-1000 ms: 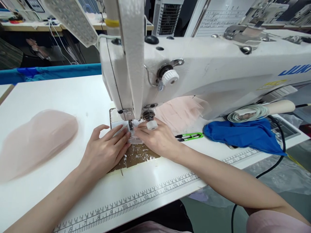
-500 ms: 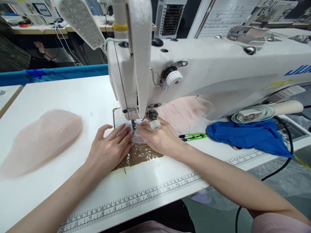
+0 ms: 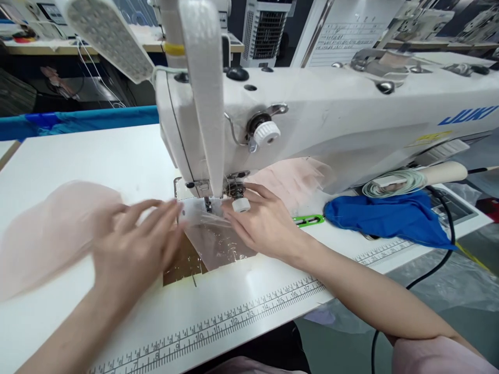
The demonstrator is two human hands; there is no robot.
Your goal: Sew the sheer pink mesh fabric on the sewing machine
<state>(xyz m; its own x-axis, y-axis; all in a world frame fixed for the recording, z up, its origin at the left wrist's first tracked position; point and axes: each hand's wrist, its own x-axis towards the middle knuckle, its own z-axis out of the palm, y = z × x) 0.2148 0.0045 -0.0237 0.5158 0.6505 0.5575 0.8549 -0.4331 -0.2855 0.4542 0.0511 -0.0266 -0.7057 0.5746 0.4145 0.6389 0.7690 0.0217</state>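
Observation:
A piece of sheer pale fabric point(image 3: 218, 241) lies under the presser foot point(image 3: 208, 204) of a white sewing machine point(image 3: 312, 114), draped over the brown, film-covered plate point(image 3: 183, 262). My right hand point(image 3: 267, 223) holds this fabric just right of the needle, its fingertips partly hidden behind the machine's small white knob. My left hand point(image 3: 134, 241), smeared by motion, is left of the needle with fingers stretched out; whether its tips touch the fabric I cannot tell. Beyond it on the table rests a sheer pink fabric piece point(image 3: 50, 228).
More pink fabric point(image 3: 294, 182) lies under the machine arm. Green thread snips point(image 3: 310, 221), a blue cloth point(image 3: 390, 218) and a coiled pale cord point(image 3: 397, 182) are to the right. A printed ruler point(image 3: 214, 332) runs along the table's front edge.
My left hand has moved left, away from the presser foot. More of the sheer fabric now shows spread over the brown plate. My right hand stays by the needle; the view has shifted slightly.

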